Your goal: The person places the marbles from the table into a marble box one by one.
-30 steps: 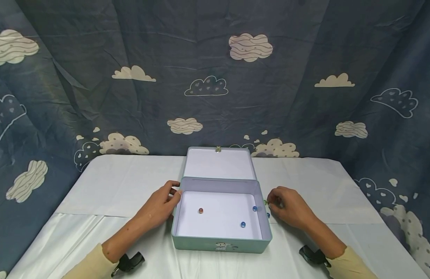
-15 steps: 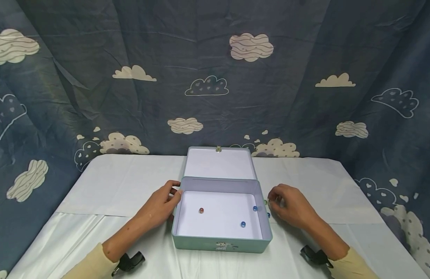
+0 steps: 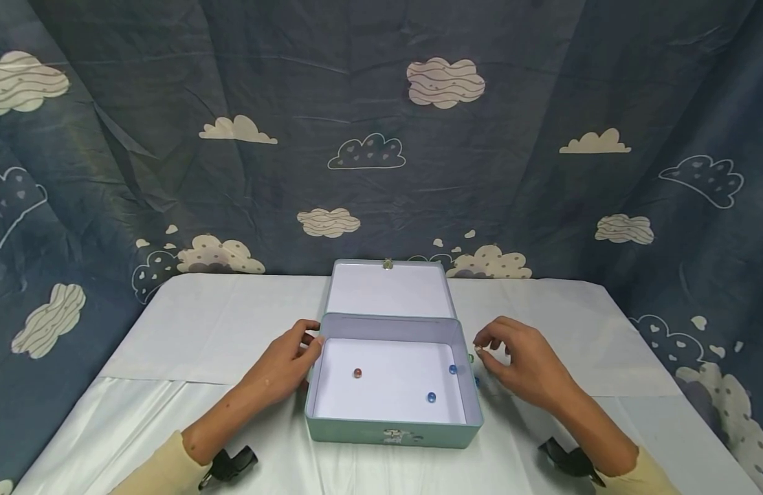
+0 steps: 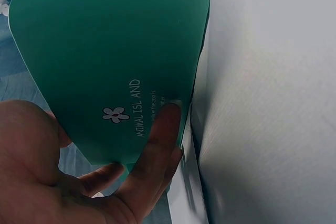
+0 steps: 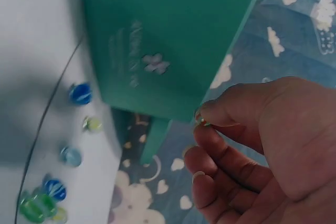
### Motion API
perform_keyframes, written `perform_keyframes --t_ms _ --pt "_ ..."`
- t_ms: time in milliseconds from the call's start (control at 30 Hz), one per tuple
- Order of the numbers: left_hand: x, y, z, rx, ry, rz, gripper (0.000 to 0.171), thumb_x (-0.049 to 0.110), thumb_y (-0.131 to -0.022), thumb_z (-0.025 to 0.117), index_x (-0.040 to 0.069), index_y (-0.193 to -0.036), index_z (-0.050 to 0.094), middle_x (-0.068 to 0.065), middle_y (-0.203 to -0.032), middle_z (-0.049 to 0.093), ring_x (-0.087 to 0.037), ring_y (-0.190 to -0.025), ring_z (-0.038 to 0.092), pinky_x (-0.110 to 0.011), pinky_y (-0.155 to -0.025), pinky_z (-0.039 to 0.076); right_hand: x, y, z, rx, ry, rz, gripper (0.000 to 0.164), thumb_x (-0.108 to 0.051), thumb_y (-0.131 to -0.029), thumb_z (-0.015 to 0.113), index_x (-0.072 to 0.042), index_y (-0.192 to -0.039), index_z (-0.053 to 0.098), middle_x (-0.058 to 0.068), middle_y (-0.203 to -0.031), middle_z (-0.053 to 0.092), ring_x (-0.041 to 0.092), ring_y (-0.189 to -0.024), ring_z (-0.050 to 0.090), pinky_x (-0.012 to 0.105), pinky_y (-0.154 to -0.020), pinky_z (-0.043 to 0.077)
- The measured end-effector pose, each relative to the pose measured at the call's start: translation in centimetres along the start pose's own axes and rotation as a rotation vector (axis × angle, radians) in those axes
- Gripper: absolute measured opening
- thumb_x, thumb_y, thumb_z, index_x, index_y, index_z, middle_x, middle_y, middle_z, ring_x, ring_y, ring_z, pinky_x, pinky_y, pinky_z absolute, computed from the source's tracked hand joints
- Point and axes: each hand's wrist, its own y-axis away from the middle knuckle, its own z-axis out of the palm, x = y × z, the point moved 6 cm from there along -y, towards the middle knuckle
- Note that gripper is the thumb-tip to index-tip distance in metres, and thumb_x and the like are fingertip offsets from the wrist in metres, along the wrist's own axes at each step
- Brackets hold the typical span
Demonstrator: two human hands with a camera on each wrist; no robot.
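An open green tin box (image 3: 394, 432) stands on the white cloth, its lid (image 3: 388, 289) tipped back. My left hand (image 3: 289, 361) holds the box's left side; in the left wrist view its fingers (image 4: 157, 145) lie on the outer wall, with the thumb at the rim. Inside are a reddish-brown marble (image 3: 357, 373), a blue marble (image 3: 452, 370) and another blue marble (image 3: 432, 397). Just off the right wall, my right hand (image 3: 524, 357) pinches a small marble (image 5: 202, 121) between thumb and forefinger, mostly covered by the fingertips.
Beside the box's right wall, several marbles lie on the cloth, among them a blue marble (image 5: 81, 94), a yellow-green marble (image 5: 93, 124), a pale blue marble (image 5: 71, 156) and a green marble (image 5: 37, 206). A dark cloud-print curtain (image 3: 369, 89) hangs behind the table.
My right hand has lifted a little off the cloth beside the box, and a marble now shows at its fingertips. My left hand and the marbles inside have stayed put.
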Motion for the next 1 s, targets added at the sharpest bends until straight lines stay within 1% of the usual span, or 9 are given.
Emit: perform_keyframes --t_ms 200,300,500,633,800,1000 --pt "0.0 0.0 0.0 -0.003 0.0 0.003 0.045 0.029 -0.113 0.054 0.006 -0.151 0.049 -0.015 -0.127 0.067 -0.025 -0.109 0.071 -0.03 -0.062 0.06 -1.9 0.5 -0.6 0.013 -0.033 -0.032 0.027 0.0 -0.084 0.087 -0.017 -0.102 0.077 -0.009 -0.1 0.07 0.014 -0.09 0.063 0.036 -0.075 0.061" --pt "0.0 0.0 0.0 -0.003 0.0 0.004 0.045 0.029 -0.113 0.053 0.006 -0.151 0.049 -0.015 -0.127 0.067 -0.024 -0.108 0.071 -0.03 -0.062 0.06 -2.7 0.7 -0.5 0.006 -0.058 -0.054 0.028 0.0 -0.084 0.087 -0.019 -0.101 0.076 -0.011 -0.1 0.069 0.014 -0.09 0.063 0.035 -0.075 0.061" --pt "0.0 0.1 0.0 -0.003 -0.001 0.0 0.045 0.029 -0.112 0.053 0.006 -0.151 0.049 -0.015 -0.127 0.067 -0.024 -0.108 0.071 -0.031 -0.062 0.06 -3.9 0.9 -0.3 -0.012 -0.088 -0.107 0.029 0.0 -0.085 0.085 -0.024 -0.098 0.074 -0.016 -0.098 0.066 0.007 -0.088 0.059 0.028 -0.073 0.058" --pt "0.1 0.1 0.0 -0.001 -0.001 -0.001 0.045 0.029 -0.112 0.054 0.006 -0.151 0.049 -0.015 -0.127 0.067 -0.024 -0.108 0.071 -0.031 -0.062 0.06 -4.2 1.0 -0.1 -0.026 -0.096 -0.106 0.027 -0.002 -0.085 0.085 -0.023 -0.099 0.075 -0.018 -0.098 0.065 0.007 -0.089 0.059 0.027 -0.074 0.058" --pt "0.1 0.1 0.0 -0.001 0.0 -0.001 0.044 0.029 -0.112 0.054 0.006 -0.15 0.049 -0.016 -0.128 0.067 -0.025 -0.108 0.071 -0.031 -0.062 0.06 -4.2 1.1 -0.1 -0.032 -0.097 -0.095 0.029 -0.002 -0.086 0.085 -0.025 -0.1 0.075 -0.019 -0.099 0.065 0.008 -0.09 0.059 0.028 -0.076 0.059" --pt "0.2 0.0 0.0 0.0 -0.002 -0.001 0.044 0.029 -0.113 0.053 0.006 -0.15 0.05 -0.016 -0.127 0.067 -0.026 -0.109 0.071 -0.031 -0.063 0.06 -3.8 0.9 -0.3 -0.009 -0.098 -0.125 0.03 0.0 -0.086 0.084 -0.025 -0.1 0.074 -0.014 -0.1 0.068 0.008 -0.089 0.06 0.031 -0.073 0.06"
